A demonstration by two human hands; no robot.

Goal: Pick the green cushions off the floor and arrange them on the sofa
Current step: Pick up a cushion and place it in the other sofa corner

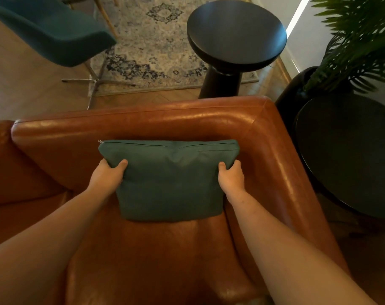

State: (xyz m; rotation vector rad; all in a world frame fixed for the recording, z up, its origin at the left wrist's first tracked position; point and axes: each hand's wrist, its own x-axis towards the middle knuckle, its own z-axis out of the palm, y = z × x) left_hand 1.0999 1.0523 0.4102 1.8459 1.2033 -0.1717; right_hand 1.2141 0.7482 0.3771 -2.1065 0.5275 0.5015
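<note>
Wooden floor (pixel 22 84) runs behind a brown leather sofa (pixel 143 119), and the corner of its seat fills the lower part of the view. One green cushion (pixel 169 181) stands on this seat and leans against the backrest, near the right armrest. It is dark green, almost square and of plain cloth. A zipper seam runs along its top edge, with a small metal pull at the top left corner. The left hand (pixel 108 175) grips the left edge, with the thumb on the front and the fingers curled around the side. The right hand (pixel 231 177) grips the right edge in the same way.

Behind the sofa, at the left, is a teal chair (pixel 50 34) with thin metal legs. Next comes a pale patterned rug (pixel 147 40), then a round black pedestal table (pixel 235 31) close behind the backrest. Beside the right armrest stand a palm plant (pixel 358 40) in a dark pot (pixel 292 95) and a second round black table (pixel 345 150).
</note>
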